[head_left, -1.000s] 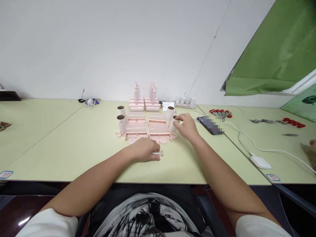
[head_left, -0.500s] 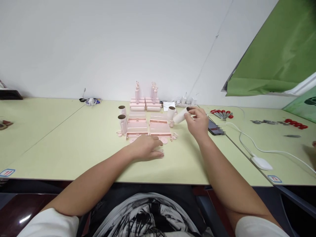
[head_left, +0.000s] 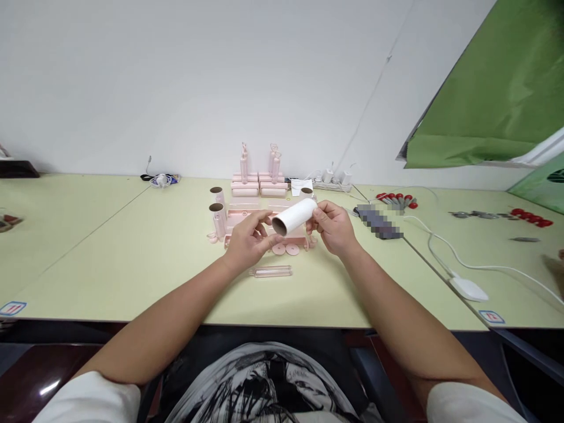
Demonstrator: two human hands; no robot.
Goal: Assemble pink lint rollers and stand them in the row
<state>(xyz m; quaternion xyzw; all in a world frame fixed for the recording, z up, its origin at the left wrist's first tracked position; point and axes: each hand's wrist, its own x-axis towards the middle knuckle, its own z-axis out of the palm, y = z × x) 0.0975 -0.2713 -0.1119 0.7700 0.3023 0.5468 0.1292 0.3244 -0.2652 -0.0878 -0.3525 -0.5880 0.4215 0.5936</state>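
Note:
A white roll with a brown core is tilted in the air above the pink parts, its open end toward the left. My right hand grips its right end. At its left end, my left hand has its fingers apart, with the thumb close under the rim; whether it touches is unclear. A clear pinkish tube lies on the table below the hands. Two pink discs lie just above that tube. Pink trays are partly hidden behind my hands.
Rolls with brown cores stand at the left of the trays. Assembled pink pieces stand near the wall. A power strip, a blurred dark phone, a white cable with its adapter and red-handled tools are to the right.
My right hand has brought the white roll leftward to the middle. My left hand has risen from the clear tube toward the roll, leaving the tube on the table.

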